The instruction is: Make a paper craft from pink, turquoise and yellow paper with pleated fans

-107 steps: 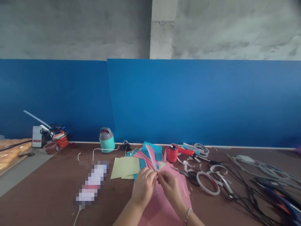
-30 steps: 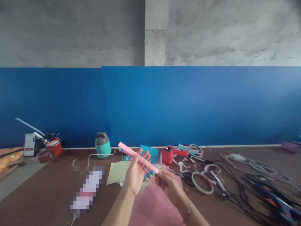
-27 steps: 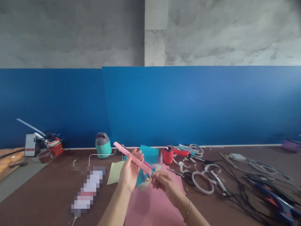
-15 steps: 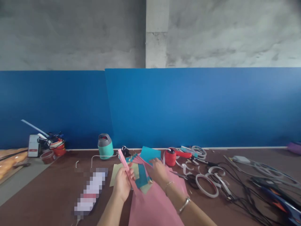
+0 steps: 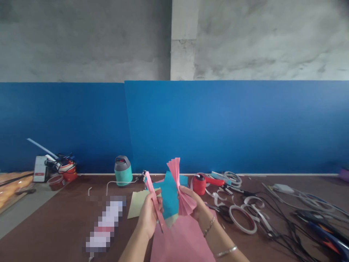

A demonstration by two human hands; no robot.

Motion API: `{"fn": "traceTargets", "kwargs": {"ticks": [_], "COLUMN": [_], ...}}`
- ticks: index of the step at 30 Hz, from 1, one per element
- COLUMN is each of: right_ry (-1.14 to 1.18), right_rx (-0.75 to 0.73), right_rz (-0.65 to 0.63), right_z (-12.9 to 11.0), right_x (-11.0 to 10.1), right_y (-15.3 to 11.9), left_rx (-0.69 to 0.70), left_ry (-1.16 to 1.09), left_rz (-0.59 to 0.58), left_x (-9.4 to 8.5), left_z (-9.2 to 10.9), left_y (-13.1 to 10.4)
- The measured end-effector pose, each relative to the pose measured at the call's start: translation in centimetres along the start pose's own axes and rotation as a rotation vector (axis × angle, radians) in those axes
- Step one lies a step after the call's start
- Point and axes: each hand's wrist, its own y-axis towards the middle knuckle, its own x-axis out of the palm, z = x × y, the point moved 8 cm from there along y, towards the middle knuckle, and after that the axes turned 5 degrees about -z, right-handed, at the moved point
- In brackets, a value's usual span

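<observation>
My left hand (image 5: 149, 214) is closed around a narrow, tightly folded pink paper strip (image 5: 153, 194), which leans up and to the left. Across from it, my right hand (image 5: 192, 202) pinches a pleated pink paper fan (image 5: 175, 169) at its middle, so its pleats spread above and below the fingers. The two pieces are held apart. Beneath them lie blue paper (image 5: 170, 194), a pale yellow sheet (image 5: 136, 203) and a large pink sheet (image 5: 180, 240) reaching toward me.
A teal and grey container (image 5: 123, 174) stands at the back left, near a pixelated phone-like object (image 5: 106, 223). To the right are a red round object (image 5: 198, 184), a white tape ring (image 5: 242, 220), scissors (image 5: 222, 210) and tangled cables (image 5: 289, 218). A blue partition (image 5: 231, 123) rises behind.
My right hand has picked up the pleated pink fan from the papers and brought it upright beside my left hand. My left hand still grips the folded strip, slightly farther right.
</observation>
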Motion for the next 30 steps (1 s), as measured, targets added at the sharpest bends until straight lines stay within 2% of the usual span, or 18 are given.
{"fn": "traceTargets", "kwargs": {"ticks": [2,4,8,13,20,26,30], "right_ry": [0.206,0.375,0.415,0.384,0.378,0.35,0.3], "right_rx": [0.145,0.219,0.194,0.149,0.224,0.176,0.171], "right_rz": [-0.136,-0.239,-0.287,-0.306,-0.308,-0.338,-0.387], "right_z": [0.5,0.6,0.7,1.3,3.1,2.3,2.2], "right_x": [1.0,2.0,2.0,1.2,0.7,1.3,1.4], "right_y": [-1.2,-2.3,-3.4,-3.5,-3.3,-3.7,-3.6], "left_rx": [-0.026,-0.063,-0.167,-0.209,-0.227,-0.246,-0.246], "left_ry": [-0.014,-0.011,0.029,0.08,0.141,0.162,0.165], "left_rz": [-0.016,-0.036,-0.067,-0.077,-0.057,-0.08,-0.099], "left_x": [1.2,2.4,4.0,4.2,3.5,3.6,3.9], "left_z": [-0.1,-0.4,-1.7,-3.0,-4.1,-5.1,-4.9], "left_y": [-0.1,-0.3,-0.5,-0.4,0.2,0.3,0.1]}}
